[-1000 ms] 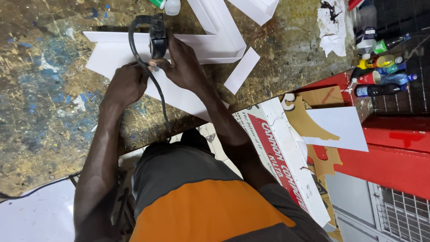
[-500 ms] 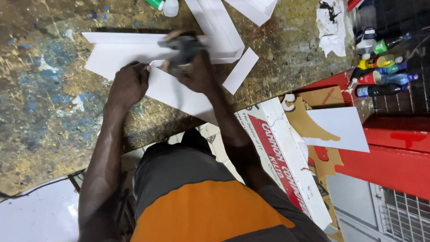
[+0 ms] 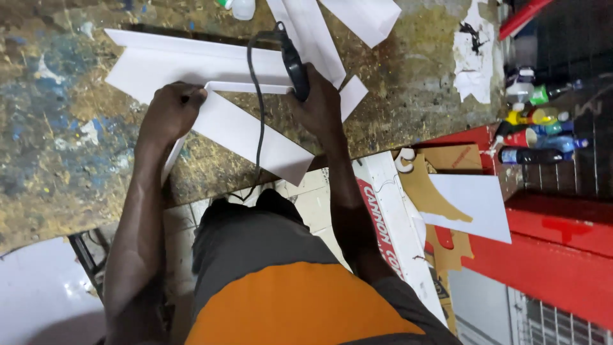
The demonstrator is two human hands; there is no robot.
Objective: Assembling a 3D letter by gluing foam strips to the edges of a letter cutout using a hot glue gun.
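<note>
At the upper centre of the frame the right hand (image 3: 319, 102) has its fingers wrapped around a black corded tool (image 3: 294, 61), while the left hand (image 3: 171, 108) presses curled fingers onto the white board (image 3: 249, 131) lying on the paint-stained table (image 3: 57, 160)

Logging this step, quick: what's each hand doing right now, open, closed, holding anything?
Left hand: closed, pressing down on the white board strip.
Right hand: closed around the black corded tool.
</note>
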